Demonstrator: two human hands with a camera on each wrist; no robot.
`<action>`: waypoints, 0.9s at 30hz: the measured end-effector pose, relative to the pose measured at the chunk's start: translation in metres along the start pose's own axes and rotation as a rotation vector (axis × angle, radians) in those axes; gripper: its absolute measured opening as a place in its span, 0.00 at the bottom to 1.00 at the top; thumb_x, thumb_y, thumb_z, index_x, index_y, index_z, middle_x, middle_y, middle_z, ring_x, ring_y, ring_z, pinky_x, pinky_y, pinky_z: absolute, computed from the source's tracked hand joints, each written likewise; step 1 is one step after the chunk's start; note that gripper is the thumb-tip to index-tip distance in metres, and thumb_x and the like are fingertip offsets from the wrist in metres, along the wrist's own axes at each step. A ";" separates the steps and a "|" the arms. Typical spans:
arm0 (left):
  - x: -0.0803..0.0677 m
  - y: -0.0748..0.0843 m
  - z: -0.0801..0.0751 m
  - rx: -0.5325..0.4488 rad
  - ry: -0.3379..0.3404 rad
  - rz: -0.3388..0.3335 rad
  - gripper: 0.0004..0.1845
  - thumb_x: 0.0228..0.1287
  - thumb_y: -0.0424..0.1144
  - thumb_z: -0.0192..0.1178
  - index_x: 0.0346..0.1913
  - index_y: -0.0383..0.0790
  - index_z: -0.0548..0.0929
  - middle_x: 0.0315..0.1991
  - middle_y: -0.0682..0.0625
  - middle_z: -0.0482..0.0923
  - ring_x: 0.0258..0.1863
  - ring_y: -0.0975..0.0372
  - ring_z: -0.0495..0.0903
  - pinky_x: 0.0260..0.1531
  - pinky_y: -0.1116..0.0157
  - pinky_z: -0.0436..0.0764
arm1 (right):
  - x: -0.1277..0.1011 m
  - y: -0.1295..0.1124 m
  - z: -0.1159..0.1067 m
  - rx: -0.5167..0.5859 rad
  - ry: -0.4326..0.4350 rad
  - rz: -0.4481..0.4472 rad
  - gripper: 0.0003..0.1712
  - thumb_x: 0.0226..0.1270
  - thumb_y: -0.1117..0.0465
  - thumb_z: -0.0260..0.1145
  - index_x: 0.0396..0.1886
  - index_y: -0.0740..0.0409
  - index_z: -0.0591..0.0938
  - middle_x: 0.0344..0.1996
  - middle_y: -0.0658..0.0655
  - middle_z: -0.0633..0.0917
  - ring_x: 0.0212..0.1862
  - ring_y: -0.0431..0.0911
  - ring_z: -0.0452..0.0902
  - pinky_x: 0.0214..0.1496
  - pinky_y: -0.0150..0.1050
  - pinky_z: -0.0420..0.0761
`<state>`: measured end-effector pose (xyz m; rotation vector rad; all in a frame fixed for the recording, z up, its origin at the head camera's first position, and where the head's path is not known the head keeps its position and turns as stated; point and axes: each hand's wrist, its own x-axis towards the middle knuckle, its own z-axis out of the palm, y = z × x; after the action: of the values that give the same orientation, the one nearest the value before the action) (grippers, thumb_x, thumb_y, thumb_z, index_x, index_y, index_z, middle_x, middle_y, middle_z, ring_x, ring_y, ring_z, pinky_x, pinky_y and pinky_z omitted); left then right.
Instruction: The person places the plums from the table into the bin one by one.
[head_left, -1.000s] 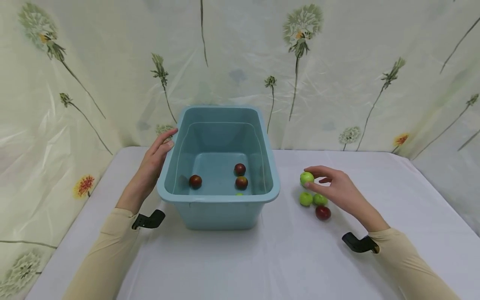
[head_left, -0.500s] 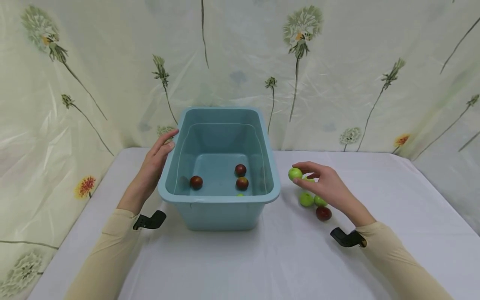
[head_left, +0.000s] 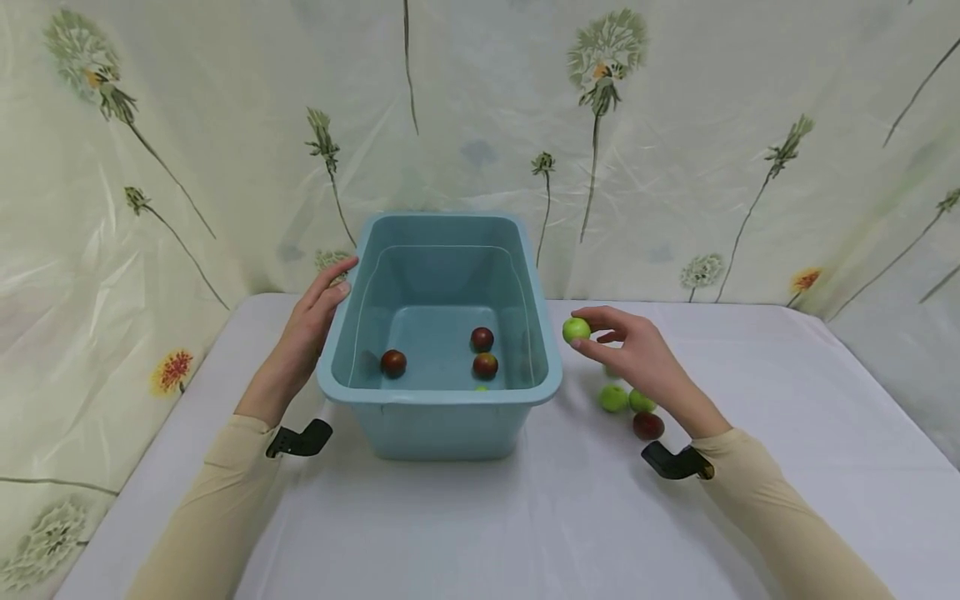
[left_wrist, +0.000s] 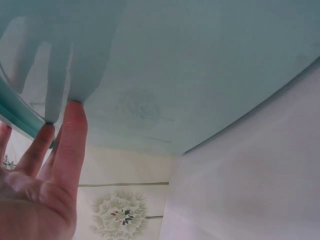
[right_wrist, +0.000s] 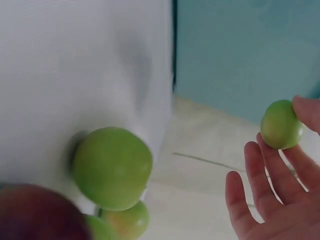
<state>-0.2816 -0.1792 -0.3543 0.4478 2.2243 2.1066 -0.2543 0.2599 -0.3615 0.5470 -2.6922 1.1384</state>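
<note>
Green fruit (head_left: pixel 576 330) pinched at the fingertips of the right hand (head_left: pixel 628 357), thumb on one side, index finger on the other, held in the air just beside the right rim of the blue tub (head_left: pixel 438 398) and just above rim height; right wrist view shows the same fruit at the fingertips (right_wrist: pixel 305 112) with the tub wall behind it. Below and behind that hand, on the white worktop (head_left: pixel 570 517): two green fruits (head_left: pixel 613 398) touching each other and one dark red fruit (head_left: pixel 648 426) just beside them, another green one mostly hidden under the palm. Inside the tub: three dark red fruits (head_left: pixel 393 362) on the bottom, plus a small green bit at the near wall, too hidden to tell. Tub's right wall stands between held fruit and tub interior. Left hand (head_left: pixel 303 337) spread flat, fingers straight, pressed against the tub's outer left wall with fingertips up at the rim; left wrist view confirms fingers (left_wrist: pixel 70 135) touching the wall. Both forearms in beige sleeves, each with a black clip at the wrist
</note>
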 end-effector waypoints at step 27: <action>0.000 0.000 0.000 -0.007 -0.001 -0.006 0.28 0.75 0.56 0.45 0.75 0.61 0.60 0.72 0.48 0.57 0.67 0.49 0.64 0.59 0.44 0.66 | 0.042 -0.082 -0.021 0.101 0.110 -0.054 0.22 0.69 0.60 0.66 0.61 0.62 0.78 0.51 0.59 0.83 0.52 0.48 0.77 0.52 0.43 0.74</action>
<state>-0.2817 -0.1793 -0.3540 0.4405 2.2143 2.1103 -0.2600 0.2116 -0.2807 0.5523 -2.5231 1.2568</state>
